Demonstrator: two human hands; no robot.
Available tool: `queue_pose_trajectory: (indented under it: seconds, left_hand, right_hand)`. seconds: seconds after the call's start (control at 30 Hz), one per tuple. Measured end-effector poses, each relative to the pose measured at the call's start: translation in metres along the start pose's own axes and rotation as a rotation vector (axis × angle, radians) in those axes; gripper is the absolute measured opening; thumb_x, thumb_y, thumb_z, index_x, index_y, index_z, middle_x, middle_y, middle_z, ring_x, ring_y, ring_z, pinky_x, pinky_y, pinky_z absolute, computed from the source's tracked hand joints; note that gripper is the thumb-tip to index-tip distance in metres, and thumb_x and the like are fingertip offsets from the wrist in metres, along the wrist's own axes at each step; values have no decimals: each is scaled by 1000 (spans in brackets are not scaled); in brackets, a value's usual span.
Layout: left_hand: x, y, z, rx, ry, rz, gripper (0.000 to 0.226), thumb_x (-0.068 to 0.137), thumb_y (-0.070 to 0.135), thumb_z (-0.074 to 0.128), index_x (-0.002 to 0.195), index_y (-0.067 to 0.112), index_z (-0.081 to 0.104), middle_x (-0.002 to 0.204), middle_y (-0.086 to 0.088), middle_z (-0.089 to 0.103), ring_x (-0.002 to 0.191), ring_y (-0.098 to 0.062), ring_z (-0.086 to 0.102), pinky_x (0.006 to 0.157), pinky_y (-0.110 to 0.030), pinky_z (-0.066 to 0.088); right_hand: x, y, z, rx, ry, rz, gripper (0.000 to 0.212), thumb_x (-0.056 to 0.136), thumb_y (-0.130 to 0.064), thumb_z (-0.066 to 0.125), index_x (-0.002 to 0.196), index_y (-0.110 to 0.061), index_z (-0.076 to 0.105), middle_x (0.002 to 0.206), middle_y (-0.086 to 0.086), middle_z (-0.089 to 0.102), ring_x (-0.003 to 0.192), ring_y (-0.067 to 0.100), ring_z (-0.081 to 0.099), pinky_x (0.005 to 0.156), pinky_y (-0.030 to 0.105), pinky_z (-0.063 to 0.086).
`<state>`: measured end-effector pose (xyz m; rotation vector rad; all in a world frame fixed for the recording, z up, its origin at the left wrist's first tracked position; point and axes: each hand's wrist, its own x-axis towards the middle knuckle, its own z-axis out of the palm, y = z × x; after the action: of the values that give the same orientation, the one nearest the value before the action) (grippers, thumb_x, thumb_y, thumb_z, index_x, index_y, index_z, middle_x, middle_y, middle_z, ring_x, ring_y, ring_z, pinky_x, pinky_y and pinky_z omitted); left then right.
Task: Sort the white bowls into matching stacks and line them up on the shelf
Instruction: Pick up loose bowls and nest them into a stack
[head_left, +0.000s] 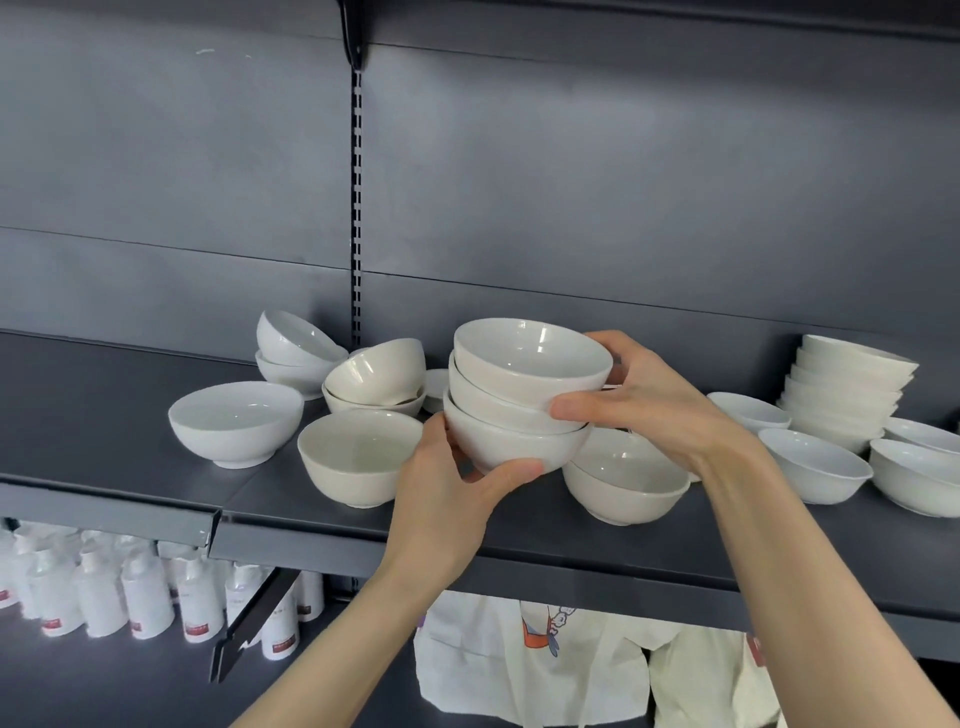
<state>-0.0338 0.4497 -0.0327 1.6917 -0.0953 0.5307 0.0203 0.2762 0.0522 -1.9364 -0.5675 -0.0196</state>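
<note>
**Both hands hold a leaning stack of three bowls**

Head view: the left hand (447, 499) cups the lowest bowl of the stack of three bowls (519, 405), with its thumb curled under the near side. The right hand (639, 410) wraps the upper two, its thumb pressed on the near wall and its fingers round the far side. The bowls sit nested but crooked, with the top one tipped. Whether the base rests on the shelf (130, 415) or hangs just above it, I cannot tell.

The risks crowd close to the grip:
- **Cream bowl:** a loose cream bowl (358, 457) sits just beside the left knuckles, so a sideways shift could knock it toward the shelf edge.
- **Second bowl:** another loose bowl (623, 483) lies right under the right wrist and partly under the stack. Setting the stack down here could land it on that rim and tip it.
- **Top bowl:** glazed walls are likely slick. If the right hand eases off first, the tilted top bowl may slide out.
- **Tipped pair:** beyond the fingers, a tipped pair of bowls (374, 374) leans loosely, and a nudge could roll them.

The tall stack (847, 389) stands well to the right of the grip.
</note>
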Motion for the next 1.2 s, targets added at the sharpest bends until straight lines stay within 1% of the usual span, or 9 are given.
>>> queue_pose_trajectory:
  seconds: [0.1, 0.2, 0.3, 0.5, 0.67, 0.87, 0.97, 1.07, 1.2]
  left_hand:
    - [3, 8, -7, 19, 35, 21, 60, 68, 29, 83, 119, 20, 53, 110, 15, 64, 95, 8, 60, 71, 0, 46]
    - [9, 16, -19, 60, 79, 39, 52, 69, 26, 83, 110, 21, 51, 98, 20, 61, 81, 20, 56, 63, 3, 40]
    - [21, 22, -37, 126, 128, 54, 52, 68, 32, 84, 108, 21, 53, 99, 16, 62, 86, 9, 57, 63, 2, 39]
    - [53, 27, -90, 185, 166, 70, 56, 63, 40, 84, 107, 18, 57, 97, 13, 66, 90, 0, 62, 70, -12, 48]
    - [90, 10, -153, 190, 144, 59, 63, 61, 41, 85, 111, 13, 58, 100, 5, 69, 93, -11, 65, 83, -30, 54]
    - [150, -19, -234, 181, 17, 28, 81, 48, 50, 89, 115, 17, 55, 103, 9, 70, 93, -6, 67, 82, -29, 56]
    - [176, -30, -257, 143, -65, 24, 62, 59, 33, 90, 109, 21, 55, 101, 11, 68, 89, 1, 65, 72, -15, 54]
    - [203, -41, -270, 119, -143, 19, 50, 63, 26, 88, 100, 31, 56, 99, 10, 69, 88, 0, 66, 75, -19, 56]
    - [236, -54, -278, 99, -204, 21, 47, 63, 23, 88, 98, 29, 57, 97, 9, 69, 87, -2, 66, 72, -17, 54]
  right_hand:
    - [5, -10, 2, 8, -6, -23, 67, 61, -24, 88, 118, -24, 52, 107, -7, 67, 88, 2, 67, 59, 12, 49]
    - [16, -22, 9, 22, -8, -62, 70, 55, -33, 86, 116, -24, 52, 108, -7, 66, 94, 5, 66, 69, 17, 51]
    - [31, -34, 21, 26, -22, -100, 87, 38, -48, 81, 117, -24, 52, 111, -7, 65, 98, 6, 65, 75, 24, 53]
    - [72, -59, 58, 43, -57, -117, 73, 55, -38, 89, 116, -23, 52, 112, -5, 65, 103, 12, 65, 90, 42, 55]
    - [112, -76, 111, 56, -34, -151, 66, 55, -38, 85, 111, -24, 53, 110, -5, 65, 102, 11, 65, 89, 40, 56]
    - [162, -90, 180, 73, 52, -114, 63, 58, -35, 85, 110, -24, 52, 107, -7, 65, 98, 7, 65, 89, 36, 56]
    - [184, -90, 201, 68, 74, -118, 45, 66, -25, 85, 99, -28, 54, 95, -13, 66, 87, -1, 64, 78, 23, 57]
    - [204, -90, 214, 51, 99, -132, 32, 70, -16, 83, 83, -29, 57, 71, -21, 68, 70, -9, 63, 62, 12, 52]
    - [229, -91, 225, 3, 101, -113, 26, 70, -19, 83, 92, -24, 69, 83, -13, 75, 80, 0, 69, 62, 13, 49]
